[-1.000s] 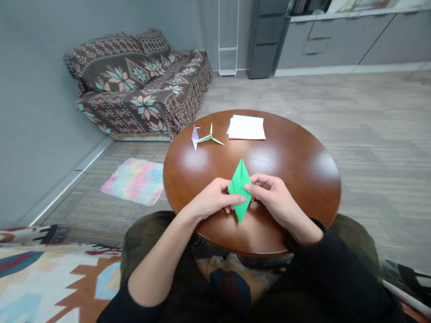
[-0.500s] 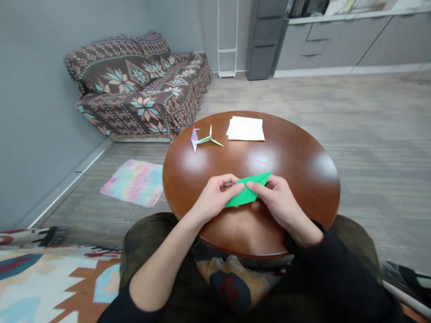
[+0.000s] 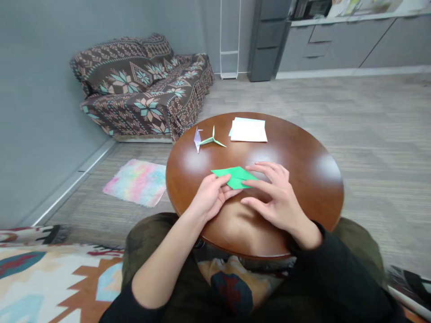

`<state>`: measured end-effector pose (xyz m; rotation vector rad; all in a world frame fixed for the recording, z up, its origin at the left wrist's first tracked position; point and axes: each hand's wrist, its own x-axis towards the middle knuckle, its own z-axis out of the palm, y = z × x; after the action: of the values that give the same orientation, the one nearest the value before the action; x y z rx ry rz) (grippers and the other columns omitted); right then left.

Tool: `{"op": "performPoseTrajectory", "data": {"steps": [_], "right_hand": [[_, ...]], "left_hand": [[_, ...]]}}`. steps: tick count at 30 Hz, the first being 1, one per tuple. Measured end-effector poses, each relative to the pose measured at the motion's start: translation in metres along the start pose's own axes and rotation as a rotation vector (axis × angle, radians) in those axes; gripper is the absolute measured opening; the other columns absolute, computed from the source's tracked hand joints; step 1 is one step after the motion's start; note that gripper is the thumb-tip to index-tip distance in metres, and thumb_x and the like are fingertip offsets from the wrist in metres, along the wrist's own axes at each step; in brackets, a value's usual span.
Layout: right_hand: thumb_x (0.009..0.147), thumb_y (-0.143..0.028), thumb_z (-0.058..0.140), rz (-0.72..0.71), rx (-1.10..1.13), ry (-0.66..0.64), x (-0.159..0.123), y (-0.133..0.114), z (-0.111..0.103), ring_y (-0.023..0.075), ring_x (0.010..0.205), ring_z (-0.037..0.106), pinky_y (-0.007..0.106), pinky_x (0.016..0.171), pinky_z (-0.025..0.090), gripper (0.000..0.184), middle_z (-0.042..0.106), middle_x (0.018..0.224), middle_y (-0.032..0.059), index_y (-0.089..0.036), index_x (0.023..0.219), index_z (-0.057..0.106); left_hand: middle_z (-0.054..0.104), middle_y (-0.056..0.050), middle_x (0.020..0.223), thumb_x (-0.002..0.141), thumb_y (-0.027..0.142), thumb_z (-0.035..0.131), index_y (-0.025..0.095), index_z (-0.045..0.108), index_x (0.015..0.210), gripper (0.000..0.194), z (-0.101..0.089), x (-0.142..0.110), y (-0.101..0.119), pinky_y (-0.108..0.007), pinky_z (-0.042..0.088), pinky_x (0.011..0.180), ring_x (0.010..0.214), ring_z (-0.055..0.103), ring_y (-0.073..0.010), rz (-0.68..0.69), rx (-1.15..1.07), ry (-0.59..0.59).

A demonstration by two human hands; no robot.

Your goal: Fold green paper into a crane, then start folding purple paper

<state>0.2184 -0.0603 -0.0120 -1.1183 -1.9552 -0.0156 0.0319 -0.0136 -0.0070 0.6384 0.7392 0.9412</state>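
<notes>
Green folded paper (image 3: 235,172), lozenge-shaped with pointed ends and a crease along it, is held in the head view above the round brown table (image 3: 299,179), close to its middle and a little toward nine o'clock. The left hand (image 3: 213,197) pinches it at the near side, thumb on top and the other fingers underneath, palm turned partly up. At the paper's three o'clock end, the right hand (image 3: 279,199) is spread wide, its thumb well apart from the paper; two fingertips lie over or right by that end, though whether they press on it I cannot tell. Toward twelve o'clock on the table lies a small stack of paper sheets (image 3: 249,131), white on top, with a pale blue edge showing beneath. Near the table's eleven o'clock rim rests a pale green folded piece (image 3: 212,139) with three thin points, one of them reaching to a purple and white folded piece (image 3: 197,140) at about ten o'clock. Beyond the table toward ten o'clock is a sofa (image 3: 141,89) under a patterned cover, and a fluffy pastel rug (image 3: 136,181) lies on the floor at nine o'clock.
</notes>
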Motion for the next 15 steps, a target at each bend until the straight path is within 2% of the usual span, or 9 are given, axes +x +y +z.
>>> {"op": "performPoseTrajectory", "data": {"steps": [2,4,6,10,15], "right_hand": [[0.089,-0.040,0.075,-0.036,-0.124,-0.018,0.0006,-0.0036,0.0016,0.0362,0.132,0.055,0.062,0.114,0.028,0.022,0.067,0.137,0.0102,-0.028,0.107,0.073],[0.092,-0.033,0.071,-0.069,-0.205,-0.042,0.0014,-0.0077,0.0040,0.0349,0.132,0.055,0.061,0.116,0.025,0.012,0.067,0.137,0.0115,-0.026,0.102,0.072],[0.094,-0.028,0.068,-0.080,-0.226,-0.079,0.0018,-0.0102,0.0064,0.0333,0.129,0.058,0.057,0.112,0.031,0.006,0.069,0.134,0.0131,-0.023,0.096,0.070],[0.095,-0.026,0.066,-0.046,-0.169,-0.065,0.0006,-0.0082,0.0089,0.0309,0.120,0.063,0.049,0.101,0.043,0.008,0.068,0.131,0.0158,-0.021,0.089,0.065],[0.095,-0.028,0.067,-0.050,-0.142,-0.130,-0.0015,-0.0052,0.0090,0.0310,0.125,0.061,0.046,0.097,0.045,0.010,0.064,0.139,0.0175,-0.021,0.102,0.065]], "left_hand": [[0.079,-0.012,0.094,0.087,0.011,0.067,0.009,0.073,0.099,0.014,0.0003,0.0013,-0.0026,-0.034,0.063,0.084,0.080,0.076,-0.0180,0.044,0.021,0.060],[0.079,-0.011,0.090,0.086,0.012,0.068,0.009,0.073,0.097,0.013,0.0018,0.0009,-0.0052,-0.032,0.063,0.081,0.076,0.075,-0.0169,0.039,0.023,0.050],[0.078,-0.010,0.086,0.085,0.014,0.070,0.009,0.072,0.094,0.011,0.0037,-0.0009,-0.0071,-0.029,0.063,0.075,0.073,0.075,-0.0162,0.017,0.012,0.012],[0.074,-0.007,0.076,0.086,0.019,0.070,0.010,0.071,0.086,0.009,0.0059,-0.0038,-0.0081,-0.025,0.060,0.067,0.067,0.072,-0.0144,-0.035,-0.023,-0.041],[0.076,-0.009,0.082,0.084,0.021,0.073,0.010,0.073,0.089,0.013,0.0045,-0.0034,-0.0074,-0.026,0.060,0.070,0.071,0.074,-0.0164,-0.043,-0.013,-0.066]]}}
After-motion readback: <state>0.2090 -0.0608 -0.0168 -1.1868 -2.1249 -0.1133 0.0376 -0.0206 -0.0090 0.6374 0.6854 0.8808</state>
